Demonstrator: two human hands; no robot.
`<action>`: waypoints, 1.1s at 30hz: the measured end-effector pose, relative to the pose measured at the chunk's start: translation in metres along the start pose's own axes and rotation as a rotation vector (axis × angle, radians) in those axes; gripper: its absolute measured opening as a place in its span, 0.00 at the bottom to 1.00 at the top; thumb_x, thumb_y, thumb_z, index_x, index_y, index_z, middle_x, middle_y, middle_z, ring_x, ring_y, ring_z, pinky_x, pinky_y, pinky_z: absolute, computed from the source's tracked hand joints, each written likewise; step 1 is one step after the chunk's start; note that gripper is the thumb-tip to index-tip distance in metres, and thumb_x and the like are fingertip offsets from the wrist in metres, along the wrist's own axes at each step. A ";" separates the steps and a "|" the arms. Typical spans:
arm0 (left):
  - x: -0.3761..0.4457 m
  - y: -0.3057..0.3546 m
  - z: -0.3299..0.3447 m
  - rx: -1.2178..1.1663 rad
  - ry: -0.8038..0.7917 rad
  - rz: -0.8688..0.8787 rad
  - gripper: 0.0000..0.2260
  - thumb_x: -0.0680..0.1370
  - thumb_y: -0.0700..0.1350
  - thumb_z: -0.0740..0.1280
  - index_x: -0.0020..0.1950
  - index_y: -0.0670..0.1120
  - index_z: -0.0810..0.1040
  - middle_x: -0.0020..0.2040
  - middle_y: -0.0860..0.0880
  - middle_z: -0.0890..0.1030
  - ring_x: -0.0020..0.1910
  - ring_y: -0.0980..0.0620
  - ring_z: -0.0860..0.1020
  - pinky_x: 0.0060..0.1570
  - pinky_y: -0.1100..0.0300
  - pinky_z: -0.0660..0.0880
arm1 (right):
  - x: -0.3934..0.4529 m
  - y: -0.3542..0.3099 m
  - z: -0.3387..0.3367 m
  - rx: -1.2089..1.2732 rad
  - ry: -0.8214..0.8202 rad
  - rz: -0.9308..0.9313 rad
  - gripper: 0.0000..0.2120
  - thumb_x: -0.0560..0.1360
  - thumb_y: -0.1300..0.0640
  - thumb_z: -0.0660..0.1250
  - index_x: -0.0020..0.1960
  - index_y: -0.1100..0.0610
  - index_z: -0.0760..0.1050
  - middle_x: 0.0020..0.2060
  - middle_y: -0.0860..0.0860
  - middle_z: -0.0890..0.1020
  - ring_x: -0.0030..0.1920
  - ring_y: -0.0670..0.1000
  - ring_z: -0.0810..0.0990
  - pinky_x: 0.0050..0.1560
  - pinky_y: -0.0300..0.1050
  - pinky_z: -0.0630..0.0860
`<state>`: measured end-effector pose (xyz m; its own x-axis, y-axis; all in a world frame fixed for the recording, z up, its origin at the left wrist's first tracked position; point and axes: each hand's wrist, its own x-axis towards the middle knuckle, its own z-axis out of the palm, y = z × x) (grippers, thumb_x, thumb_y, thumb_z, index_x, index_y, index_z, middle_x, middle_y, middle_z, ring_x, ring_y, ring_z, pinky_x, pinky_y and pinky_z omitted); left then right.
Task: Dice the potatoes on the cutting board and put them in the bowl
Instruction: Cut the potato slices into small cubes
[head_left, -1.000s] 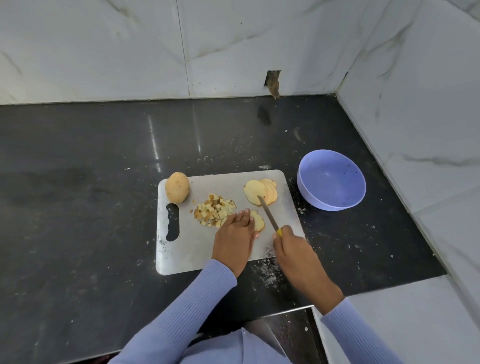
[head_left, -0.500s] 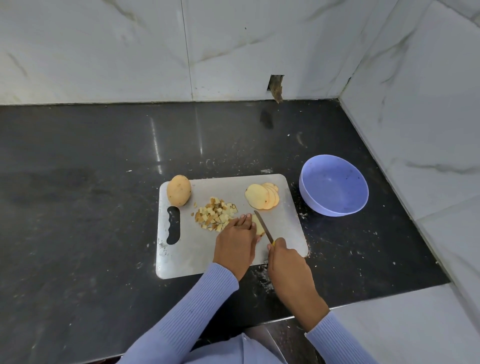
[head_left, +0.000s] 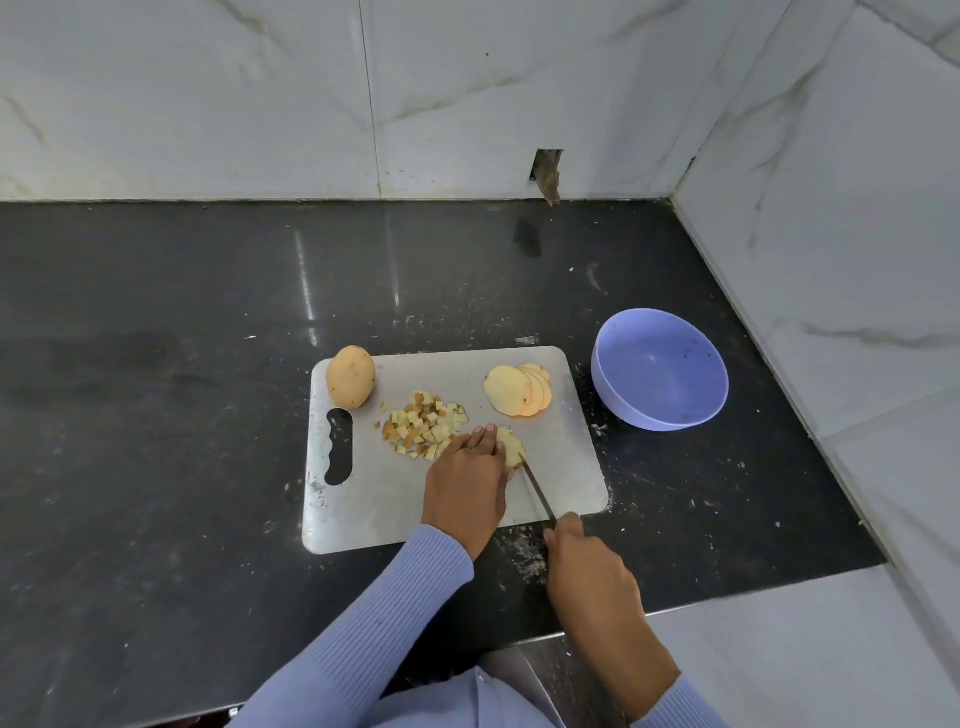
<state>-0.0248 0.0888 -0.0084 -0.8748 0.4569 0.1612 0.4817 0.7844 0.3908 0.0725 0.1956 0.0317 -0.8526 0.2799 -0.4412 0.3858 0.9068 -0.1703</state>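
Steel-grey, the board (head_left: 566, 467) lies on the black counter (head_left: 156, 415) under my hands. Far to the left of my left hand, at the board's far left corner, a whole potato (head_left: 350, 383) sits unpeeled, just beyond the board's handle slot (head_left: 338, 447). Closer in, just left of my left fingertips, lies a pile of dice (head_left: 423, 425), small cubes with some skin showing, all on the board.

My left hand (head_left: 467, 488) rests palm down on the board, fingers straight and held together, their tips pressing on a slice (head_left: 511, 447) that pokes out to the right of them. The slice already shows cut lines across it.

Between my two hands runs the knife (head_left: 537, 491); its tip meets the slice's near edge and the blade slants back toward my right hand. My right hand (head_left: 587, 571) sits at the board's near edge with fingers curled round the handle, which is hidden inside the grip.

Beyond the knife, toward the board's far right corner, a fan of slices (head_left: 517, 391) overlaps flat on the steel, apart from the one I press.

Off the board, beyond and to the right of my right hand, the lilac bowl (head_left: 660, 376) stands on the counter near the board's right edge, not touching it, with no potato inside. White marble walls (head_left: 831, 182) meet in the corner beyond the bowl.
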 end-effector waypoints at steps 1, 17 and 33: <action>0.000 -0.001 0.000 -0.008 -0.005 -0.007 0.12 0.63 0.41 0.80 0.44 0.41 0.85 0.49 0.44 0.84 0.47 0.47 0.83 0.49 0.55 0.78 | -0.003 0.002 0.001 0.004 -0.006 0.008 0.11 0.84 0.50 0.47 0.58 0.54 0.63 0.39 0.46 0.72 0.40 0.47 0.76 0.40 0.40 0.70; -0.009 -0.005 -0.018 -0.086 -0.071 -0.098 0.17 0.82 0.52 0.56 0.68 0.49 0.73 0.74 0.54 0.65 0.71 0.54 0.63 0.66 0.64 0.61 | -0.002 0.013 0.002 0.041 0.005 -0.037 0.13 0.83 0.47 0.47 0.56 0.54 0.65 0.37 0.46 0.72 0.37 0.44 0.74 0.37 0.37 0.70; -0.008 -0.014 -0.001 0.018 0.011 -0.025 0.09 0.70 0.42 0.75 0.49 0.41 0.84 0.54 0.40 0.82 0.56 0.42 0.80 0.56 0.50 0.75 | 0.028 -0.015 -0.018 0.146 0.068 -0.110 0.14 0.83 0.47 0.47 0.49 0.54 0.64 0.36 0.49 0.73 0.33 0.47 0.72 0.30 0.40 0.64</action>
<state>-0.0247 0.0736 -0.0139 -0.8869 0.4329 0.1616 0.4608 0.8027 0.3785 0.0366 0.1956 0.0374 -0.9124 0.2065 -0.3533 0.3316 0.8789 -0.3428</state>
